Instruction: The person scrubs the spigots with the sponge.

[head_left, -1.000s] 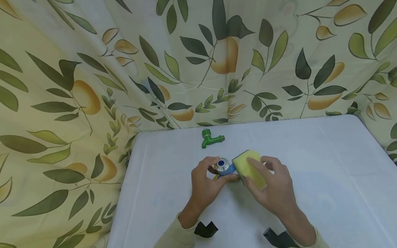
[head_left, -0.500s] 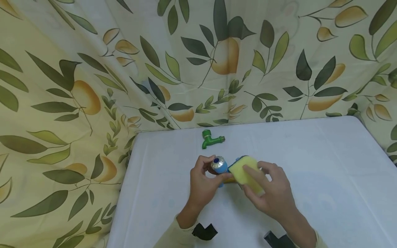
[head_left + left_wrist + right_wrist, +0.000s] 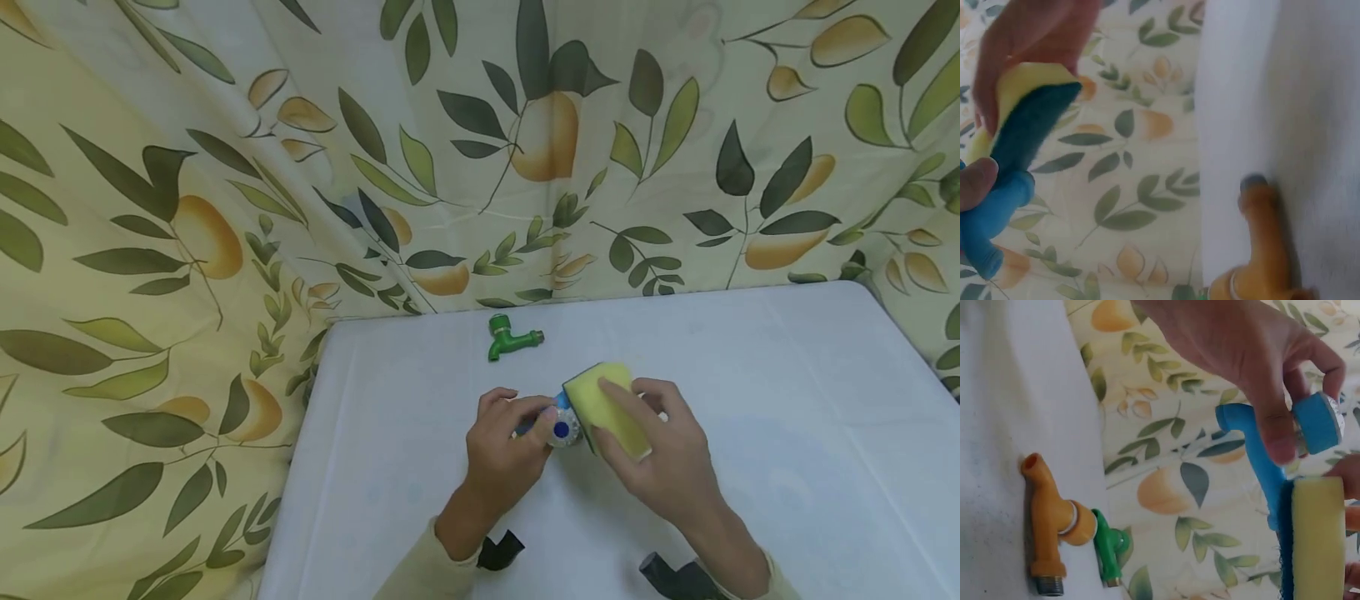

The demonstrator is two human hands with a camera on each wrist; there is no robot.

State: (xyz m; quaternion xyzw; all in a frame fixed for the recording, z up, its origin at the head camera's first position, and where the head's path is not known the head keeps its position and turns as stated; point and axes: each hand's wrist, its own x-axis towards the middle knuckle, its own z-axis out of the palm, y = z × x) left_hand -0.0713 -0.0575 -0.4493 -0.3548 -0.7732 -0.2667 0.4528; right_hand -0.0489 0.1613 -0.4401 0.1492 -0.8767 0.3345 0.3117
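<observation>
My left hand (image 3: 506, 446) grips a blue plastic tap (image 3: 1263, 469) by its neck, near the knob with a silvery face. The tap is off the table, its knob turned toward the head camera. In my right hand (image 3: 663, 454) is a yellow sponge (image 3: 618, 412) with a dark blue-green scouring side, pinched between thumb and fingers. That scouring side touches the tap's blue body, as the sponge (image 3: 1035, 128) in the left wrist view shows. An orange tap (image 3: 1047, 525) lies on the table below; the hands hide it in the head view.
A green tap (image 3: 510, 337) lies farther back on the white-covered table (image 3: 787, 375). Black pieces (image 3: 501, 552) show near both wrists. Behind the table hangs a leaf-and-fruit patterned curtain (image 3: 480, 167).
The blue tap has turned, and its knob has shifted right and toward me. My left fingers now lie over it. The sponge dipped left, then came back up to the right.
</observation>
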